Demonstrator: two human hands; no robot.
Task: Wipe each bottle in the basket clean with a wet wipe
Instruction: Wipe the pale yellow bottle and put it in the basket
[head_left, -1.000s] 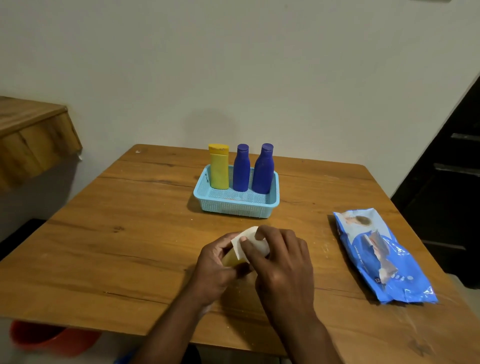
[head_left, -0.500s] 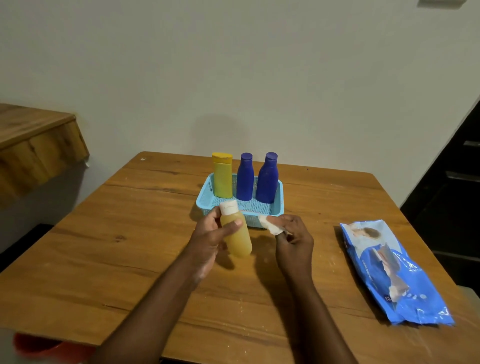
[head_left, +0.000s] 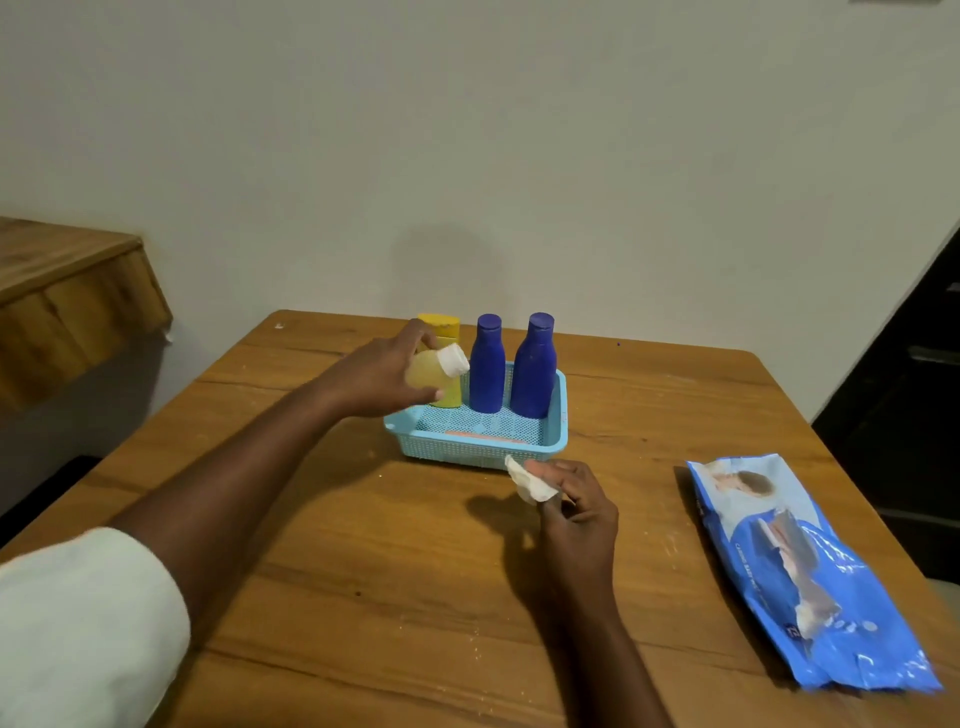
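Left hand (head_left: 382, 376) gripping translucent yellow bottle (head_left: 426, 375), white cap, tilted

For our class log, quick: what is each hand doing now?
Left hand: grips the amber bottle.
Right hand: pinches the wet wipe.

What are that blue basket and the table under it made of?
The basket looks like moulded plastic: light blue, matte, with walls and floor pierced by a fine mesh of holes. The table seems to be wood or a wood-look laminate: brown grain lines and a dull sheen; the picture cannot settle which.
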